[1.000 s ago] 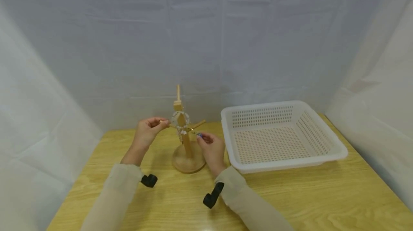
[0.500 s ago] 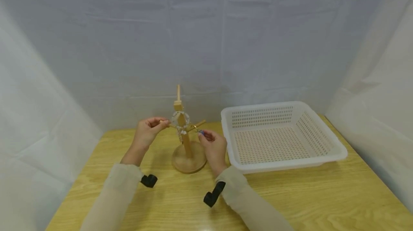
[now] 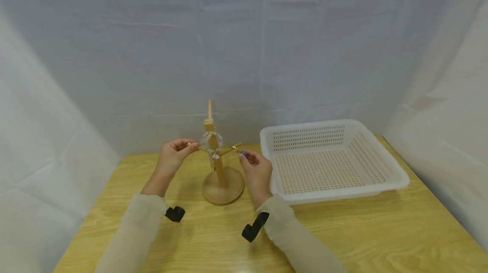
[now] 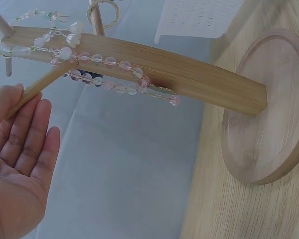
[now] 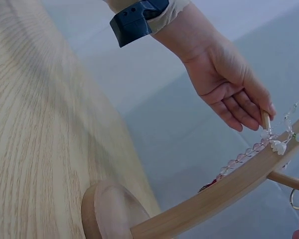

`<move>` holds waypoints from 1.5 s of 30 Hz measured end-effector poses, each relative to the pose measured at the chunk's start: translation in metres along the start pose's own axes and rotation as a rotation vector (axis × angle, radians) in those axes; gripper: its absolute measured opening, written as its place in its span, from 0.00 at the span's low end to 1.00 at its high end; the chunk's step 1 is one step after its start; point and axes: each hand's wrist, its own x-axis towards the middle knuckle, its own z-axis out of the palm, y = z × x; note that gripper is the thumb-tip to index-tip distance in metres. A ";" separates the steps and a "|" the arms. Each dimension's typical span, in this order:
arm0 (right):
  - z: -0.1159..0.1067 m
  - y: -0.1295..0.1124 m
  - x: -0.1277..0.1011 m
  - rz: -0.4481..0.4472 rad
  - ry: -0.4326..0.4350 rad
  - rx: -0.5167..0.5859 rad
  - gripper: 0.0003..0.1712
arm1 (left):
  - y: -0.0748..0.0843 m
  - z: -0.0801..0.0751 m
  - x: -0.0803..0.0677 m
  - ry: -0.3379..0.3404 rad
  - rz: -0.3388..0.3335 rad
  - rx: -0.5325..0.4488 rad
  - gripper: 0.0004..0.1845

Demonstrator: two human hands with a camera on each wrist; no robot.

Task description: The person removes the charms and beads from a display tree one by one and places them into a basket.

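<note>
At the left peg of the wooden stand (image 3: pixel 218 167), the left hand (image 3: pixel 173 155) is touching the peg tip with relaxed, nearly straight fingers (image 4: pixel 30 134), gripping nothing. On the opposite side, the right hand (image 3: pixel 257 171) is pinching a small item between fingertips near the right peg; it looks like a thin ring with a blue bit (image 3: pixel 242 152), though it is too small to identify. A beaded bracelet (image 4: pixel 109 74) of pale pink and clear beads is hanging over the stand's post where the pegs cross. It appears light, limp and smooth, likely fragile at its cord and clasp, so it would be best lifted by the bead strand itself, not by the dangling charm. The stand is resting upright on the tabletop (image 3: pixel 381 230), with a white perforated basket (image 3: pixel 385 175) just beside the right hand.
</note>
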 end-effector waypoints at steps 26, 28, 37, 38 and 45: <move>-0.009 -0.011 0.008 0.007 0.012 0.045 0.12 | 0.000 0.000 0.004 0.015 0.028 -0.027 0.09; -0.010 -0.012 0.008 0.004 0.014 0.062 0.12 | 0.000 0.000 0.004 0.017 0.030 -0.024 0.08; -0.014 -0.016 0.009 0.030 0.029 0.111 0.12 | -0.002 0.001 0.003 0.009 0.028 -0.014 0.12; -0.015 -0.017 0.009 0.030 0.029 0.115 0.12 | -0.002 0.001 0.003 0.009 0.030 -0.015 0.12; -0.021 -0.027 0.009 0.048 0.025 0.163 0.12 | -0.003 0.001 0.001 0.008 0.023 -0.029 0.10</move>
